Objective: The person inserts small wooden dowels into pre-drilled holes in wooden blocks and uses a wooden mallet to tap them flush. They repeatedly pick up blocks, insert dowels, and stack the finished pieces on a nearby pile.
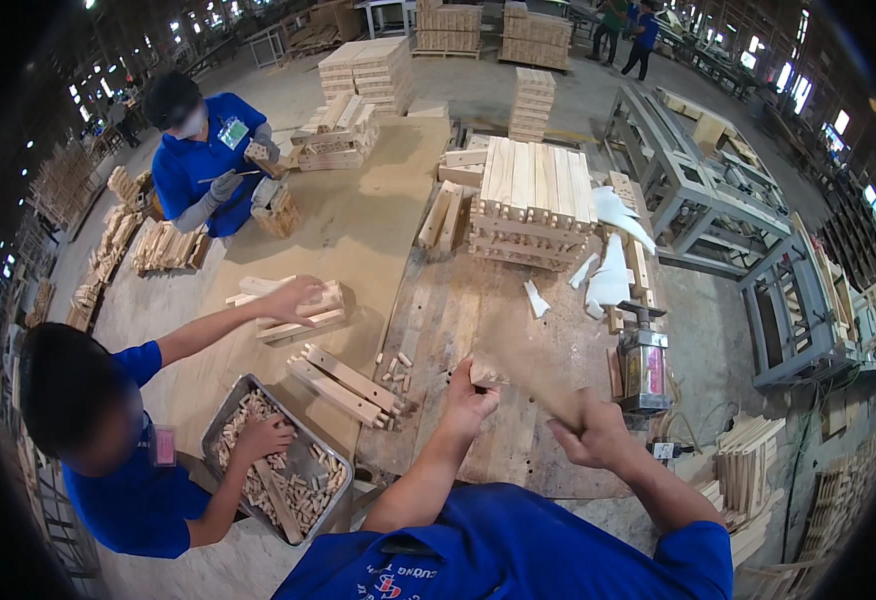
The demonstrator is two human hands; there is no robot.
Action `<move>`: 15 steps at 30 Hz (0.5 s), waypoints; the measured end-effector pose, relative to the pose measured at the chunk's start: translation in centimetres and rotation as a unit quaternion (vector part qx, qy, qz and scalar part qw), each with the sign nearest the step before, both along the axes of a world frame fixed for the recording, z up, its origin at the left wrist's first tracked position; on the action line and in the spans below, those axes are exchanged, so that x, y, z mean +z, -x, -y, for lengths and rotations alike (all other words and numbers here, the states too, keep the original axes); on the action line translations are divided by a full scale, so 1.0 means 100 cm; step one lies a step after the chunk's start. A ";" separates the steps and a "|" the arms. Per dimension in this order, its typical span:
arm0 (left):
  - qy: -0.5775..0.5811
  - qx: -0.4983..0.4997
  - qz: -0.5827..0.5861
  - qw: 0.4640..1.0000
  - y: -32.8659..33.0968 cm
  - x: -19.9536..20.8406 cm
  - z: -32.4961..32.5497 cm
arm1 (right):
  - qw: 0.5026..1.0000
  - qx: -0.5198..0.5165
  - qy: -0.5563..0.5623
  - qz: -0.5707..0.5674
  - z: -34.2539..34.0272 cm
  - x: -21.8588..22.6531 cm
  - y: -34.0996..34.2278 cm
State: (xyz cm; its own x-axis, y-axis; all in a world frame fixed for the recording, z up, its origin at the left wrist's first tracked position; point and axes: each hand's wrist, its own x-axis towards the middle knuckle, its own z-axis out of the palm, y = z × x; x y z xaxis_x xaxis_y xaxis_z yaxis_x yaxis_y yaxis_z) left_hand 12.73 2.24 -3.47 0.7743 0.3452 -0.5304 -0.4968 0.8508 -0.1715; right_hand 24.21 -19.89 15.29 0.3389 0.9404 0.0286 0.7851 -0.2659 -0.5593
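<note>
Above the bench, I hold a block clasped in my left hand, while my right hand, apart from it, grips a brown object too blurred to identify.

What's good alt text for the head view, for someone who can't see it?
Over a bench, a person's left hand holds a wood block, the right hand a blurred brown object. At left, a co-worker's hand reaches into a tray of dowels; a wood stack stands ahead.
</note>
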 end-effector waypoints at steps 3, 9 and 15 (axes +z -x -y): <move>-0.064 -0.030 0.034 0.997 0.006 0.008 -0.002 | 0.997 -0.054 0.016 -0.060 0.015 -0.019 -0.011; -0.212 -0.004 -0.077 0.974 0.007 0.063 -0.018 | 0.959 -0.262 0.039 -0.097 0.032 -0.083 -0.028; -0.342 0.041 -0.105 0.933 0.008 0.109 -0.034 | 0.964 -0.208 0.159 0.055 0.025 -0.165 -0.013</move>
